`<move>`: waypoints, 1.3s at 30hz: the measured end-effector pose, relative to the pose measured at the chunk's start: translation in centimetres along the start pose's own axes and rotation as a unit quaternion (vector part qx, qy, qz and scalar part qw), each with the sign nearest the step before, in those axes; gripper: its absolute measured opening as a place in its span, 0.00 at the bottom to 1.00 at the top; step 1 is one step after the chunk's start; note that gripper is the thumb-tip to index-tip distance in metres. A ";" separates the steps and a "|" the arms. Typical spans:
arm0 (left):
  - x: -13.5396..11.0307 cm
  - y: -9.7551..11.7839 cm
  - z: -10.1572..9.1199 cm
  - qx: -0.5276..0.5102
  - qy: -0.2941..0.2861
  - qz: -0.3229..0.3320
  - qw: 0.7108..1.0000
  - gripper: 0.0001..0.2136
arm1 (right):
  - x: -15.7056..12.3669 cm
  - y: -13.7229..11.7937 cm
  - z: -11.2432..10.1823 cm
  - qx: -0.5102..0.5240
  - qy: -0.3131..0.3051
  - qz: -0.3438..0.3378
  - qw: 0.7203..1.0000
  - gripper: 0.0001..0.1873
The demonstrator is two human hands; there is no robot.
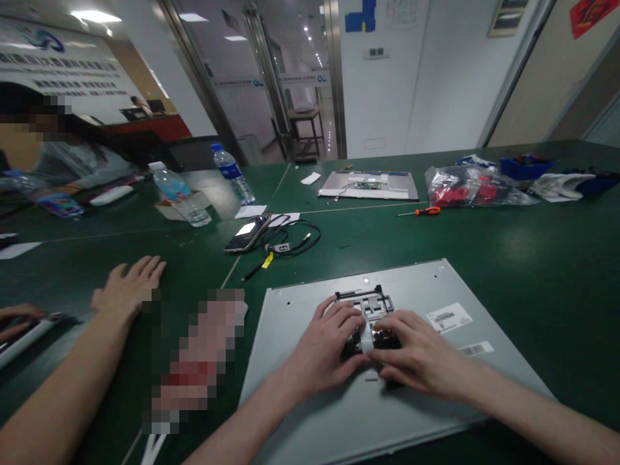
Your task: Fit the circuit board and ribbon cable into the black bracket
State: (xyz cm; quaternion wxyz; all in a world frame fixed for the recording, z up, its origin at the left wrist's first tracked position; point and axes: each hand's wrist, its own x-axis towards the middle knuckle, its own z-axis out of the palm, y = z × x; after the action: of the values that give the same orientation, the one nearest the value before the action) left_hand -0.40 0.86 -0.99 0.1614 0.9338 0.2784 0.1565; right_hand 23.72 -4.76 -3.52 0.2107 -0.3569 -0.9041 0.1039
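A grey metal panel (310,349), the back of a flat display, lies face down on the green table (523,271) in front of me. A black plastic bracket (365,302) sits at its middle over a small dark board. My left hand (323,352) and my right hand (420,354) rest side by side on that board, fingers curled and pressing on it, with a white ribbon strip (367,336) showing between them. What the fingertips pinch is hidden.
Another person's arm and flat hand (126,287) lie on the table at my left. A phone (247,234), black cable (293,239), water bottles (180,194), a second panel (369,185), an orange screwdriver (426,211) and bagged red parts (465,184) stand farther off.
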 end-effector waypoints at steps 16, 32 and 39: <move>-0.3 -0.4 0.4 0.050 -0.007 0.014 0.999 0.20 | -0.1 0.3 0.0 0.005 -0.015 -0.004 1.000 0.16; -0.3 -0.4 0.3 0.053 -0.015 0.008 0.998 0.21 | -0.2 0.4 -0.4 0.018 -0.001 -0.039 0.999 0.09; -0.3 -0.5 0.4 0.059 -0.016 0.009 0.998 0.22 | -0.4 0.6 -0.1 0.022 0.012 -0.051 0.998 0.10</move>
State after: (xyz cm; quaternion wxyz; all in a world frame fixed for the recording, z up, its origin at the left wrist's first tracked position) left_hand -0.71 1.03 -1.60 0.1091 0.9465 0.2761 0.1261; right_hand 24.36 -4.60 -3.74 0.2339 -0.3071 -0.9161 0.1084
